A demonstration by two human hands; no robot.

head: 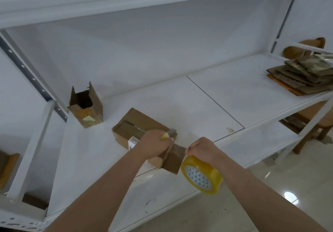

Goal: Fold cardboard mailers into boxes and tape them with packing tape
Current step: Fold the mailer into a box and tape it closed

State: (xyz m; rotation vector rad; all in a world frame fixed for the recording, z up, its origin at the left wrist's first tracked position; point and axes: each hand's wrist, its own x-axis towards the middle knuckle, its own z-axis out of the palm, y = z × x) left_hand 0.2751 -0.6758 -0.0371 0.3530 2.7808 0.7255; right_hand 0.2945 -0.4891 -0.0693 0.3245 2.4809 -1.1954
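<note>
Cardboard box point(137, 123) is lying flat, matte brown; left hand point(153, 142) is gripping a yellow-handled cutter point(168, 134), right hand point(201, 149), at 3 o'clock, is clutching a glossy yellow tape roll point(201, 176).

Matt brown cardboard box point(137, 123), glossy yellow tape roll point(201, 175), smooth white shelf point(207, 102).

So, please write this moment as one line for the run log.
step: taping box | left hand: grips yellow-handled cutter on box | right hand: holds tape roll | upright open box: apart, left
</note>
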